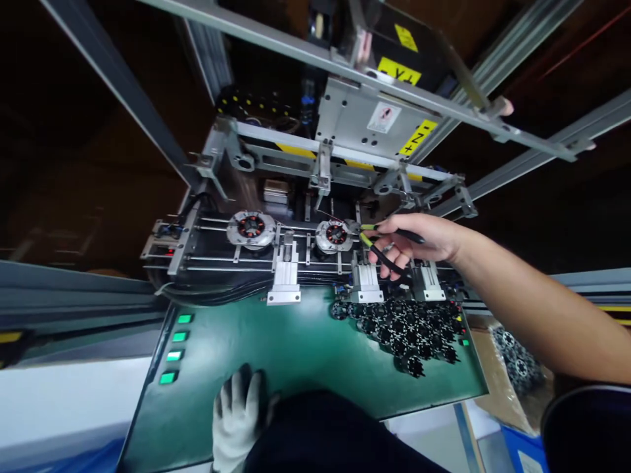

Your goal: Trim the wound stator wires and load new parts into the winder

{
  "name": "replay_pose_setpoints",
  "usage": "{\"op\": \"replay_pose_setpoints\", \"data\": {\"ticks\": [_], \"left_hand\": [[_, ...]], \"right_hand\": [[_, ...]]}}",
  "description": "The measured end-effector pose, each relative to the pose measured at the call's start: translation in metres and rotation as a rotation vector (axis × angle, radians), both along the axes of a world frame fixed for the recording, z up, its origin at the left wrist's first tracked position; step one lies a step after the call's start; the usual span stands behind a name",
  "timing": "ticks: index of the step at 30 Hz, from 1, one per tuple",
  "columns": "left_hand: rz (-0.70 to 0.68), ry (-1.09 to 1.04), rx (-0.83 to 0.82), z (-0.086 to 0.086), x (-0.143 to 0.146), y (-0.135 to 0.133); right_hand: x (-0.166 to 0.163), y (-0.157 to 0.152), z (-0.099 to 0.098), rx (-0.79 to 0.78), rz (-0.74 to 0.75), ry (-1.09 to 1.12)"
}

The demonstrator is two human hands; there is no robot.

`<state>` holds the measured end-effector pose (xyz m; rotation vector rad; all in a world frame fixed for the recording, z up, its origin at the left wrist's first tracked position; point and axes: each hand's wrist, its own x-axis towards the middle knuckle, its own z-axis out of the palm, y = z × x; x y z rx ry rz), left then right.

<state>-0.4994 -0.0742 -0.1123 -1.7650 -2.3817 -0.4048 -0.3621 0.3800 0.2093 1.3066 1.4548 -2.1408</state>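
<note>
My right hand [436, 234] is closed round the black-and-yellow handles of a pair of pliers [366, 240]. The jaws reach the right edge of a round metal fixture, where a motor stator [336, 233] with copper-coloured windings sits. A thin reddish wire [331, 215] runs from near a nozzle above toward the jaws; whether they grip it is too small to tell. A second wound stator [250, 226] lies in the fixture farther left. My left hand [235, 415], in a pale glove, rests flat on the green tabletop [217, 348] with fingers stretched out, holding nothing.
Many black stator cores [407, 328] cluster on the tabletop's right side. Green buttons [174, 355] line its left edge. Metal clamp blocks [284, 279] stand before the fixtures. A frame bar [296, 49] crosses overhead. A cardboard box [497, 368] with more parts stands right.
</note>
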Motion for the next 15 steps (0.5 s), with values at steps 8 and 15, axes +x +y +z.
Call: {"op": "replay_pose_setpoints", "data": {"ticks": [8, 15], "left_hand": [[-0.027, 0.040, -0.050, 0.002, -0.003, -0.003], [-0.043, 0.044, -0.051, 0.001, -0.002, -0.005]], "right_hand": [[-0.013, 0.015, -0.035, -0.072, -0.005, 0.042], [-0.023, 0.013, -0.036, -0.084, -0.077, 0.022]]}}
